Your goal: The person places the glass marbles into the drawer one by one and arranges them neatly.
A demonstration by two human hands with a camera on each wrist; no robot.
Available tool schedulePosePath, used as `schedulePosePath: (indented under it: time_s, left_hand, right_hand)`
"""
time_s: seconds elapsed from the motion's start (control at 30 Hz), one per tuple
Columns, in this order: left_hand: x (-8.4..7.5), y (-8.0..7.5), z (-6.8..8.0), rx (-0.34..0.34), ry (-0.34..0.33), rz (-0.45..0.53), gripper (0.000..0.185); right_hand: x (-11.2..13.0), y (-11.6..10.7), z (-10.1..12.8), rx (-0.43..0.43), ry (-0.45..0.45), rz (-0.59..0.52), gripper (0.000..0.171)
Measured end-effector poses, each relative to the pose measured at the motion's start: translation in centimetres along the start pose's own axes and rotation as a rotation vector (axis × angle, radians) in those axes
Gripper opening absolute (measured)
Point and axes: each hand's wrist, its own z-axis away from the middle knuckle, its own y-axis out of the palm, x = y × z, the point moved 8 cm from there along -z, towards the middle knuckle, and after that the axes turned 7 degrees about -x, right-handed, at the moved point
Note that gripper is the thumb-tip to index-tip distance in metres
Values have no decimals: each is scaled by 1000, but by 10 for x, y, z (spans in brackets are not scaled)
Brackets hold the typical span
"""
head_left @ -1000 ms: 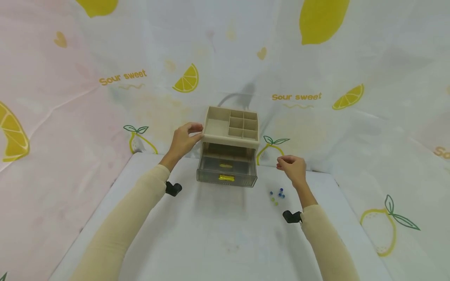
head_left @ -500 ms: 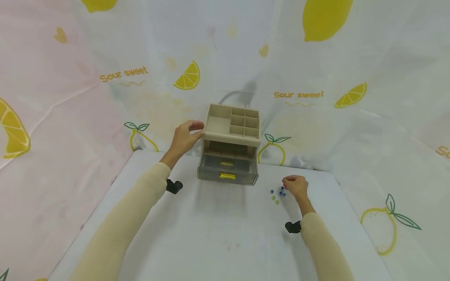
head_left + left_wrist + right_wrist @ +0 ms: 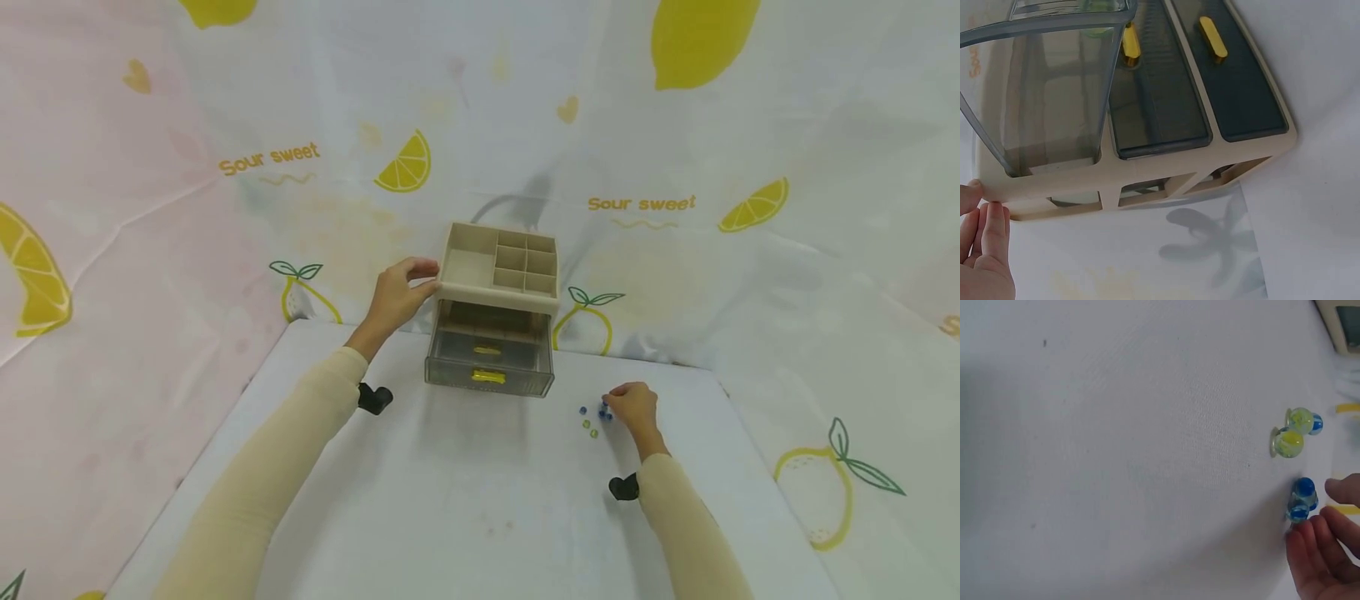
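Observation:
In the head view, a beige drawer organizer (image 3: 498, 294) stands at the table's back with its top drawer (image 3: 489, 383) pulled out. My left hand (image 3: 402, 293) pinches its upper left corner, thumb on the front, fingers along the side (image 3: 994, 234). Something greenish shows dimly in the drawer in the left wrist view. To the right, my right hand (image 3: 634, 407) is down at a cluster of blue marbles (image 3: 1302, 500). Its thumb and fingertips are apart beside them. Two yellow-green marbles (image 3: 1289, 443) and another blue marble (image 3: 1317, 424) lie close by.
The white table (image 3: 450, 500) meets a lemon-print cloth (image 3: 480, 108) behind and at both sides. The organizer's tray top has a wide compartment (image 3: 467, 268) and several small ones. Two lower drawers (image 3: 1160, 94) are closed, with yellow handles.
My right hand has come down and toward me, from above the table to the blue marbles. The left hand has kept its place on the organizer's corner.

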Motion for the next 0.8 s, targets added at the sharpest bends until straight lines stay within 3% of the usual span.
schedulePosePath:
  time_s: [0.27, 0.8]
  left_hand:
    - [1, 2, 0, 6, -10, 10, 33]
    - [2, 1, -1, 5, 0, 13, 33]
  right_hand:
    - [-7, 6, -1, 23, 44, 15, 22]
    - [-10, 10, 5, -20, 57, -51, 21]
